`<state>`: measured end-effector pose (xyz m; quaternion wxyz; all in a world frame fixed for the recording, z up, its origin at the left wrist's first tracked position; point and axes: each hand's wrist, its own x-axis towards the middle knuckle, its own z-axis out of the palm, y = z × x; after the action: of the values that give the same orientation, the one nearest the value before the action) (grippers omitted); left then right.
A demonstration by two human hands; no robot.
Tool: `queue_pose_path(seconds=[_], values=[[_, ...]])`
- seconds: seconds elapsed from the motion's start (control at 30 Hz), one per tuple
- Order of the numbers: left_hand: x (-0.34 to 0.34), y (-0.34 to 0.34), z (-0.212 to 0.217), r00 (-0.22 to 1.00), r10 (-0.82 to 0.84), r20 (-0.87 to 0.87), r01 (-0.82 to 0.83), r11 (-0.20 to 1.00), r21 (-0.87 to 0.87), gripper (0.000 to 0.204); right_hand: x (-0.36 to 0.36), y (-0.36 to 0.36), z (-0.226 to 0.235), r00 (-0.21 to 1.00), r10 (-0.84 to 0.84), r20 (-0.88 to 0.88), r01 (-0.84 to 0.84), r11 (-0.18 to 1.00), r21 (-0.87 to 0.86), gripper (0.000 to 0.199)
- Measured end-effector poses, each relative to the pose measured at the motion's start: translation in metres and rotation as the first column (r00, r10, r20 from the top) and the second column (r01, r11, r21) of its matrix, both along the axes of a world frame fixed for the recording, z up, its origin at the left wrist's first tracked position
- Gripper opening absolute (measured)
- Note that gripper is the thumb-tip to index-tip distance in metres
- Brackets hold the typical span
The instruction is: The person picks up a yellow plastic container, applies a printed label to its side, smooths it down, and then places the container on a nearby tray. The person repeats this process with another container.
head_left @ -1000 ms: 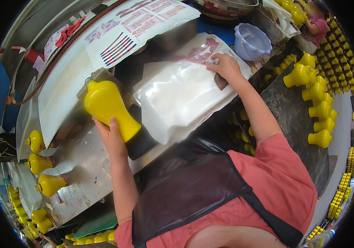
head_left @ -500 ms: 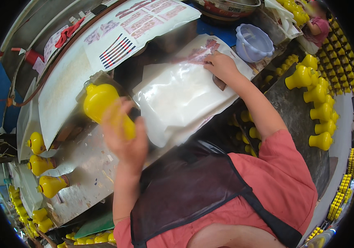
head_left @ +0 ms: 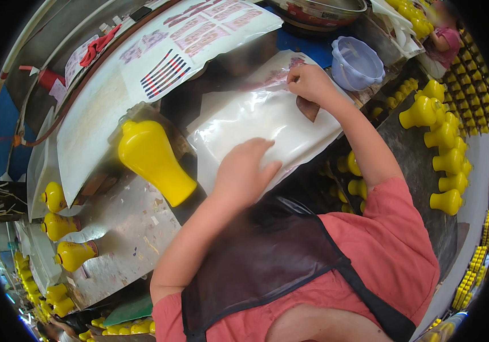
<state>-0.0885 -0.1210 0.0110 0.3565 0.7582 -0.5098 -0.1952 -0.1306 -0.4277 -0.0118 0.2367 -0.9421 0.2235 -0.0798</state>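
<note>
A large yellow vase lies tilted on a stand at the left centre, its narrow neck toward the far left, with no hand on it. My left hand is open over the near part of a stack of white glossy sheets, thumb and fingers apart. At the far end of that stack, my right hand is closed, fingertips pinched beside a pink printed pattern. A flat brown triangular piece juts from under its palm. Whether the fingertips also pinch a decal is hidden.
Printed decal sheets lie on a white board at the far left. A lavender basin stands beyond my right hand, near a metal bowl. Yellow vases line the right side; smaller ones stand at left. Another person sits far right.
My left hand has let go of the yellow vase and moved right, over the white sheets. My right hand has lifted slightly and its fingertips have drawn together.
</note>
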Motion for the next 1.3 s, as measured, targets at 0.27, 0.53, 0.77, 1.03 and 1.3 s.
queue_pose_path(seconds=[0.27,0.53,0.77,1.03,1.3], values=[[-0.002,-0.033,0.006,0.158,0.123,-0.98,-0.511,0.859,0.025,0.047,-0.036,0.103,0.046,0.863,0.361,0.353,-0.257,0.915,-0.31,0.012],[0.003,-0.003,0.027,0.13,-0.028,-0.991,-0.609,0.786,-0.103,0.027,-0.053,0.15,0.06,0.778,0.53,0.338,-0.339,0.806,-0.485,0.029],[0.003,0.032,0.047,0.29,0.012,-0.957,-0.625,0.759,-0.18,0.03,-0.049,0.152,0.09,0.869,0.269,0.415,-0.369,0.911,0.182,0.033],[0.009,0.099,0.068,0.34,-0.044,-0.94,-0.627,0.734,-0.261,0.027,-0.01,0.169,0.076,0.845,0.53,0.074,-0.246,0.262,0.933,0.034],[0.011,0.151,0.048,0.429,0.099,-0.898,-0.786,0.53,-0.318,0.033,0.003,0.2,0.067,0.833,0.549,-0.07,-0.116,0.296,0.948,0.018]])
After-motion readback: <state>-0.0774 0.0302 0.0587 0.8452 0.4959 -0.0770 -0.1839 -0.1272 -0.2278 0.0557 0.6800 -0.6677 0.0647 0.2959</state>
